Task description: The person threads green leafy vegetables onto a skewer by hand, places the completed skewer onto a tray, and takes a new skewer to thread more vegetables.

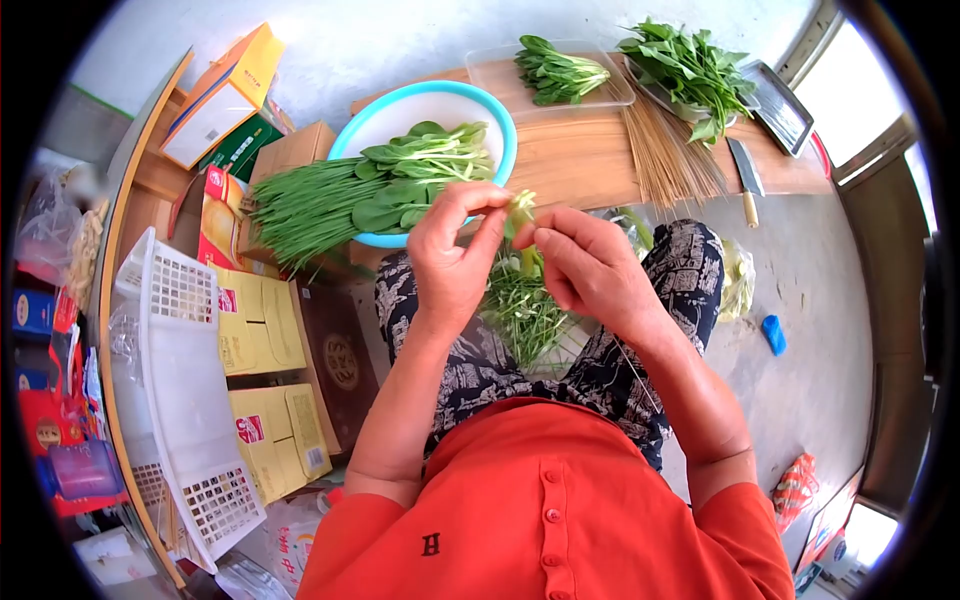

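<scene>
Between my two hands, above my knees, is a small pale-green leafy vegetable piece (pixel 521 209). My left hand (pixel 452 245) pinches it between thumb and fingertips. From the other side my right hand (pixel 590 262), fingers curled, grips its lower edge. Just beyond my left hand stands a white basin with a blue rim (pixel 508 120). Long thin green chives (pixel 310 208) and leafy greens (pixel 425 165) lie in it, the chives hanging over the left side. Below my hands, between my knees, is a heap of green trimmings (pixel 530 315); whatever holds it is mostly hidden.
On the wooden table (pixel 575 160) are a clear tray (pixel 490 70) with a bunch of greens, a heaped bowl of leaves (pixel 690 75), thin wooden sticks (pixel 665 150), a knife (pixel 745 175) and a dark-rimmed tray (pixel 780 105). Cartons (pixel 262 330) and a white plastic basket (pixel 185 370) stand left.
</scene>
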Motion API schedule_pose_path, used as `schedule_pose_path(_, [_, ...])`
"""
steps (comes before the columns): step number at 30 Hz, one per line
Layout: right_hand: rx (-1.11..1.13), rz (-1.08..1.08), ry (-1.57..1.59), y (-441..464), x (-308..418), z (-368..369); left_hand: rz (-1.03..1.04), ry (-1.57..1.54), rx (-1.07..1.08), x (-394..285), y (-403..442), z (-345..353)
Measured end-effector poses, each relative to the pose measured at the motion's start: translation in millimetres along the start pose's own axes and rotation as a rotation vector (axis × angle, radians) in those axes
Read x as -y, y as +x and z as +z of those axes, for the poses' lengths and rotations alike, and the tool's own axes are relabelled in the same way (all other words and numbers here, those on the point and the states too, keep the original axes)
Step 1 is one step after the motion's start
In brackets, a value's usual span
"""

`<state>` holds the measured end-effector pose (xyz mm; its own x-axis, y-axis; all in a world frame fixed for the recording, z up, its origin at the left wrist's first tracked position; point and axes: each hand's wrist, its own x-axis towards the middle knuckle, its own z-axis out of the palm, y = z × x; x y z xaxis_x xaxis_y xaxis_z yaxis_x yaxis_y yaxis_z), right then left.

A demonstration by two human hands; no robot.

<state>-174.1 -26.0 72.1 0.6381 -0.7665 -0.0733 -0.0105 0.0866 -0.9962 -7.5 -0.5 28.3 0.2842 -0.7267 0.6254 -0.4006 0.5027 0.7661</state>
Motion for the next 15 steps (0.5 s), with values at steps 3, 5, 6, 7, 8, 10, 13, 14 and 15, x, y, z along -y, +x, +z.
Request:
schedule_pose_path(3, [-0.007,0.065,0.033,0,-12,-15,-0.127,0.037,0.098,12,-1,-13])
schedule_pose_path(5, [-0.035,0.059,0.031,0,-28,-28,-0.271,-0.059,-0.03,43,2,-26])
schedule_pose_path(6, [-0.082,0.07,0.011,0,-36,-37,-0.299,0.005,-0.044,52,7,-37])
schedule_pose_path(7, [-0.127,0.082,-0.007,1,-45,-45,-0.302,0.005,-0.062,68,11,-46])
schedule_pose_path(8, [-0.163,0.095,-0.021,1,-54,-51,-0.318,0.051,-0.044,82,16,-55])
schedule_pose_path(10, [-0.159,0.101,0.015,3,-69,-63,-0.333,0.098,-0.024,105,32,-63])
schedule_pose_path(13, [-0.167,0.113,0.056,7,-86,-72,-0.32,0.272,0.114,138,54,-57])
schedule_pose_path(14, [-0.177,0.117,0.083,9,-91,-74,-0.206,0.448,0.22,149,60,-49])
schedule_pose_path(15, [-0.188,0.12,0.108,11,-96,-76,-0.088,0.621,0.325,154,64,-40])
